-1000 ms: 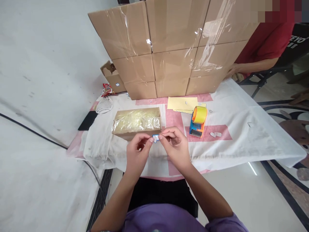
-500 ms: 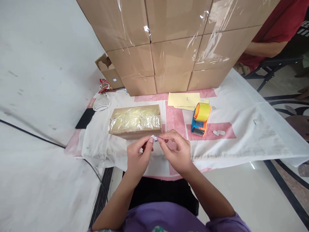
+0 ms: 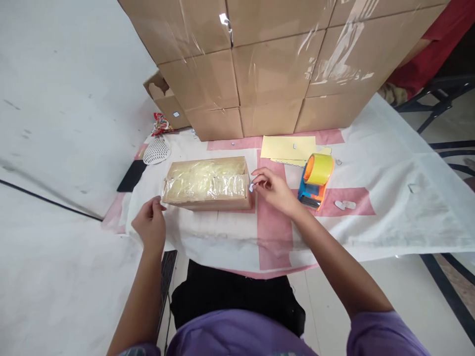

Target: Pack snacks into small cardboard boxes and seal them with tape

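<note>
A small brown cardboard box (image 3: pixel 208 180), its top covered with shiny clear tape over something yellowish, lies lengthwise on the cloth-covered table. Beside its left front corner is my left hand (image 3: pixel 150 222), closed with the fingertips together; whether anything is between them is hidden. At the box's right end my right hand (image 3: pixel 274 190) pinches a small white label (image 3: pixel 251 187) with a bluish edge. The label is close to the box end; I cannot tell whether it touches.
Large taped cartons (image 3: pixel 274 74) are stacked behind. A tape dispenser (image 3: pixel 317 180) with a yellow roll stands at right, below yellow paper sheets (image 3: pixel 287 148). White scraps (image 3: pixel 345 204) lie farther right. A white mesh piece (image 3: pixel 156 151) and black flat item (image 3: pixel 131 176) lie left.
My hands have parted from the shared hold on the small white piece. The left went to the box's left end; the right moved up to its right end, carrying the label.
</note>
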### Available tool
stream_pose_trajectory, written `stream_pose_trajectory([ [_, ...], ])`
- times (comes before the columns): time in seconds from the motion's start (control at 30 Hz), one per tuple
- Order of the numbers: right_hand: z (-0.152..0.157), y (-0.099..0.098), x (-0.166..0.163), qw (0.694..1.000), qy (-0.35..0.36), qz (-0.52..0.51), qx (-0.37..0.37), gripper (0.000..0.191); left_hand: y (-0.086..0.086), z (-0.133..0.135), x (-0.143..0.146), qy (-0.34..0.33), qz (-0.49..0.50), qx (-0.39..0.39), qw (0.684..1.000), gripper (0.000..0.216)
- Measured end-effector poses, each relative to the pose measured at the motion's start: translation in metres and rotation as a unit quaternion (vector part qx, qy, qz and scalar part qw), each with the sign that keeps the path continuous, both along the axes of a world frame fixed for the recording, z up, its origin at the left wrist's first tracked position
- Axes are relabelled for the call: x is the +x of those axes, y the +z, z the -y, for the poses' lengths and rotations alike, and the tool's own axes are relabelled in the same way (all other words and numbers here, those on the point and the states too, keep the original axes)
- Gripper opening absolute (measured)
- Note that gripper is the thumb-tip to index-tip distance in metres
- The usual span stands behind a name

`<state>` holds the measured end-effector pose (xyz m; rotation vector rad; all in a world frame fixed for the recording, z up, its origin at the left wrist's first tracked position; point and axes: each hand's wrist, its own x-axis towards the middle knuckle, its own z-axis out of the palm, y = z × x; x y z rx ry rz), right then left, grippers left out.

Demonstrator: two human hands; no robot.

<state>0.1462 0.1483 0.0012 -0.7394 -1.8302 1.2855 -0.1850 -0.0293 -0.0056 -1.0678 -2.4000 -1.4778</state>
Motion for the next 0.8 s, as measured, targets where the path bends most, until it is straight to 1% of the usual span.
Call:
stream_pose_trajectory([
  [0.07, 0.003, -0.006, -0.006, 1.000, 0.001, 0.013, 0.017, 0.021, -0.017, -0.007, -0.012, -0.016, 0.011, -0.028, 0.999, 0.024],
  [0.1, 0.004, -0.008, -0.007, 0.999, 0.000, 0.018, 0.026, 0.021, -0.024, -0.011, -0.015, -0.021, 0.030, -0.023, 0.999, 0.023],
  [0.17, 0.006, -0.010, -0.008, 0.999, -0.005, 0.019, 0.042, 0.020, -0.033, -0.021, -0.016, -0.020, 0.099, 0.035, 0.994, 0.020],
  [0.2, 0.007, -0.010, -0.008, 0.999, -0.009, 0.014, 0.047, 0.020, -0.035, -0.028, -0.015, -0.022, 0.145, 0.073, 0.987, 0.019],
  [0.3, 0.007, -0.011, -0.009, 0.999, -0.022, -0.013, 0.039, 0.019, -0.036, -0.051, -0.008, -0.044, 0.269, 0.171, 0.947, 0.029],
  [0.4, 0.009, -0.014, -0.012, 0.999, -0.032, -0.036, 0.004, 0.017, -0.042, -0.069, -0.001, -0.075, 0.334, 0.200, 0.918, 0.035],
  [0.47, 0.011, -0.018, -0.016, 0.997, -0.035, -0.055, -0.030, 0.016, -0.051, -0.075, 0.002, -0.084, 0.354, 0.200, 0.910, 0.037],
  [0.57, 0.014, -0.022, -0.021, 0.991, -0.028, -0.097, -0.090, 0.019, -0.066, -0.075, 0.001, -0.082, 0.355, 0.198, 0.910, 0.039],
  [0.63, 0.015, -0.023, -0.025, 0.986, -0.051, -0.114, -0.114, 0.025, -0.072, -0.072, -0.001, -0.081, 0.355, 0.191, 0.911, 0.040],
  [0.7, 0.018, -0.023, -0.027, 0.982, -0.115, -0.105, -0.109, 0.029, -0.075, -0.068, -0.003, -0.086, 0.358, 0.177, 0.913, 0.043],
  [0.73, 0.020, -0.022, -0.028, 0.980, -0.146, -0.093, -0.094, 0.027, -0.075, -0.066, -0.004, -0.091, 0.357, 0.170, 0.914, 0.045],
  [0.77, 0.022, -0.022, -0.028, 0.980, -0.166, -0.081, -0.072, 0.021, -0.076, -0.064, -0.005, -0.097, 0.355, 0.162, 0.916, 0.047],
  [0.8, 0.025, -0.022, -0.028, 0.981, -0.172, -0.073, -0.049, 0.011, -0.077, -0.063, -0.006, -0.105, 0.351, 0.155, 0.918, 0.048],
])
